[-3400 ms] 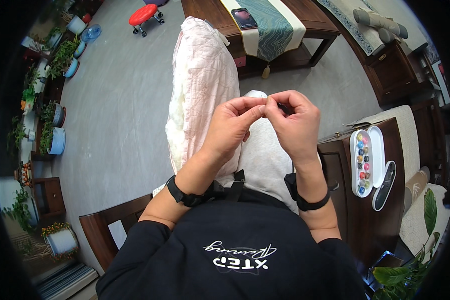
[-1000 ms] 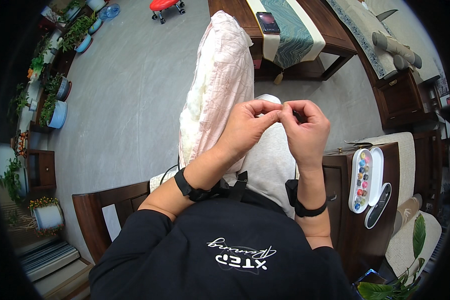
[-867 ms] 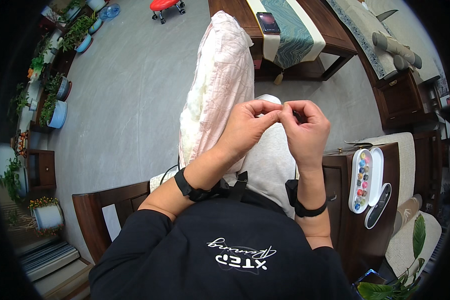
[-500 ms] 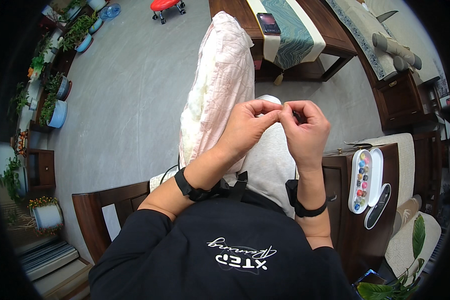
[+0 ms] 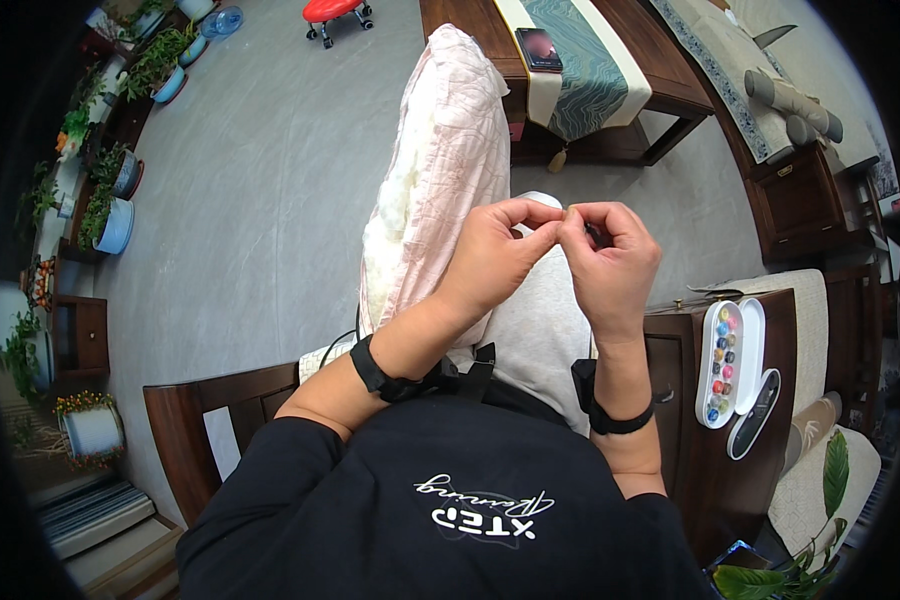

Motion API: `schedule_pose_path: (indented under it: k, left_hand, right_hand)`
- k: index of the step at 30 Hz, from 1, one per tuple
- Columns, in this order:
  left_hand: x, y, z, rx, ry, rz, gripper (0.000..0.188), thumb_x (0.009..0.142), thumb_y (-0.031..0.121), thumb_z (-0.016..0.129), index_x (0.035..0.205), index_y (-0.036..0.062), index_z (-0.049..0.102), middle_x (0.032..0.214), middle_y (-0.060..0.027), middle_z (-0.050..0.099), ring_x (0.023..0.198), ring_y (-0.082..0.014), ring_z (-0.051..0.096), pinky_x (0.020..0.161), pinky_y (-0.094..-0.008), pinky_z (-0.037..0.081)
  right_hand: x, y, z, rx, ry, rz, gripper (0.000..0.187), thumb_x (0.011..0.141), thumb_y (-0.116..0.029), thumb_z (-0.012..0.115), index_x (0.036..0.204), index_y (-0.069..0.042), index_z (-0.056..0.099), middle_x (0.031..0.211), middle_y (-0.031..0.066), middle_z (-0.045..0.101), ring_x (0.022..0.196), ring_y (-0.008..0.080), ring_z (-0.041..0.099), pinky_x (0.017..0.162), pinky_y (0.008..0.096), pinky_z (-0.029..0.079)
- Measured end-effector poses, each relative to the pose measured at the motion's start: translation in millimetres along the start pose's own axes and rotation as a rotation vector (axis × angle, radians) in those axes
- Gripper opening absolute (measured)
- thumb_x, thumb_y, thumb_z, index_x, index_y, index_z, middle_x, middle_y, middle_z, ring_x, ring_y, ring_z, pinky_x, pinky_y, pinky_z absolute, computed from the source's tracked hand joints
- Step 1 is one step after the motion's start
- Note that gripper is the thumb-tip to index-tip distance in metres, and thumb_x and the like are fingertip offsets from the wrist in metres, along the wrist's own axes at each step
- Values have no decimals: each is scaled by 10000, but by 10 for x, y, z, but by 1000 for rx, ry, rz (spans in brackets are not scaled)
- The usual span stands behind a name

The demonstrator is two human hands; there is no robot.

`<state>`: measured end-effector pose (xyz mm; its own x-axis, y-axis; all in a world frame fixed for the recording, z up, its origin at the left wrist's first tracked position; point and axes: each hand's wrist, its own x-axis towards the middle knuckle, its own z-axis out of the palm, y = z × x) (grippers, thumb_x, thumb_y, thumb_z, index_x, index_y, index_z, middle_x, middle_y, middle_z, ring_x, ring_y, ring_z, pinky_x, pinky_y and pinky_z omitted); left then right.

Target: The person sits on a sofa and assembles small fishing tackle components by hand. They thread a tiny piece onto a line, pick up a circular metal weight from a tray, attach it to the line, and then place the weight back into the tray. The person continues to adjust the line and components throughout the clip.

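Observation:
Above my lap, my left hand and my right hand meet fingertip to fingertip. Both are pinched closed, thumb against forefinger. Whatever lies between the tips is too small to make out. Across my left leg rests a pale pink quilted cushion, long and puffy. Its left side gapes, and white stuffing shows along the opening. To my right, on a dark wooden cabinet, lies an open white sewing box with several bright thread spools inside.
A wooden table with a patterned runner and a phone stands ahead. A red wheeled stool is far off. Potted plants line the left. The wooden chair arm is beside me.
Almost nothing differs. Both hands keep the same pinch in the same place, and the cushion lies as before. The phone's screen looks brighter.

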<state>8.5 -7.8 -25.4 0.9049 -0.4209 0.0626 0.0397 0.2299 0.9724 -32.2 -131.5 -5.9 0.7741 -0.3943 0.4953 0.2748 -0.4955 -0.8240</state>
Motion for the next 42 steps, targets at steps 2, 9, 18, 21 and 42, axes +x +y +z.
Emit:
schedule_pose_path:
  k: [2,9,18,21,42]
  left_hand:
    - [-22,18,1,112,30,25,141,860,100,676,937,-16,702,853,-46,698,745,-53,583,601,-207,447]
    - [-46,48,33,396,152,166,151,808,116,698,909,3,709,833,-115,702,704,-172,651,618,-272,491]
    - [-63,42,46,551,208,283,132,787,115,700,884,26,711,830,-128,689,739,-283,670,643,-332,519]
    - [-62,49,45,594,219,319,113,787,115,701,870,39,711,814,-119,684,721,-287,664,622,-339,514]
    - [-76,66,67,835,286,493,76,780,110,701,848,77,699,790,-55,670,648,-250,647,544,-320,495]
  right_hand:
    - [3,7,-2,6,-7,1,59,740,15,681,727,21,624,647,47,575,523,84,479,478,233,388]
    - [-31,5,7,40,-25,34,54,751,-2,685,748,23,637,655,47,584,530,81,484,483,235,390]
    - [-50,52,33,104,-8,96,57,780,-12,685,769,33,651,682,44,604,566,66,521,508,219,422]
    - [-80,46,50,103,-19,101,57,785,-13,684,776,34,655,686,43,605,571,67,529,514,217,429]
    - [-81,64,40,248,-8,190,46,818,-2,668,804,40,662,714,-4,604,603,27,502,527,190,414]
